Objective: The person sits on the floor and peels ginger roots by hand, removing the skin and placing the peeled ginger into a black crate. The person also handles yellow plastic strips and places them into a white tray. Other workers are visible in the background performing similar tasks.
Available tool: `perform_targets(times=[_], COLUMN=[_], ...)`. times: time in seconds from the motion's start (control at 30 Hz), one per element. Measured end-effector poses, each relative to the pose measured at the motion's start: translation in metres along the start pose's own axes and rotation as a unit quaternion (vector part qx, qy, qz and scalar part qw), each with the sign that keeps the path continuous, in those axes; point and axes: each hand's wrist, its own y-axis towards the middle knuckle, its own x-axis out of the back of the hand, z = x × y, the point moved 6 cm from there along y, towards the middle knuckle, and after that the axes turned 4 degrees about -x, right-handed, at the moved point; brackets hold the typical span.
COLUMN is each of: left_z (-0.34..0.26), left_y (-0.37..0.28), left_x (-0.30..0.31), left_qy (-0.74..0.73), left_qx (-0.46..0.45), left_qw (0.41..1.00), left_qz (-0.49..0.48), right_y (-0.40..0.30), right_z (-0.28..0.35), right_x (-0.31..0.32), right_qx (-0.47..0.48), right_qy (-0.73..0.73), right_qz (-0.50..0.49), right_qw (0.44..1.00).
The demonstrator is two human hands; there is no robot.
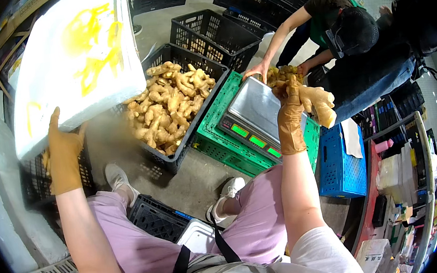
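My left hand (64,155), in a tan glove, grips the lower edge of a white foam box (58,73) with yellow marks, tilted up at the left. My right hand (291,117), gloved alike, holds a piece of ginger root (318,103) over the right side of a digital scale (254,97). The scale has a steel platform and lit green displays, and stands on a green plastic crate (219,148). Between my hands, a black plastic crate (174,166) is heaped with ginger roots (171,101). A co-worker's hand (257,70) is at the scale's far edge, beside more ginger.
A second black crate (212,30) stands behind the ginger crate. A co-worker (334,26) in a dark cap bends over beyond the scale. A blue crate (341,160) and loaded shelves (400,178) stand at the right. Below me is a low black crate (159,217).
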Motion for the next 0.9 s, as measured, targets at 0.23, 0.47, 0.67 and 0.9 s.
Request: perform_targets(times=[0.23,0.47,0.67,0.9], left_z=[-0.002,0.017,0.01,0.026], left_y=[0.014,0.01,-0.016,0.0], left_x=[0.002,-0.019,0.004,0.005], left_qy=[0.665,0.478,-0.086,-0.011], left_qx=[-0.233,-0.171,0.064,0.076], left_qw=[0.696,0.847,0.993,0.997], left_qz=[0.138,0.159,-0.05,0.007], right_y=[0.024,0.003,-0.013,-0.015], right_z=[-0.019,-0.036,-0.066,-0.046], right_x=[0.033,-0.01,-0.035,-0.028], right_qx=[0.257,-0.092,-0.059,-0.16], right_qy=[-0.479,0.026,-0.09,-0.222], right_qz=[0.075,0.192,0.175,0.14], right_qw=[0.836,0.977,0.979,0.952])
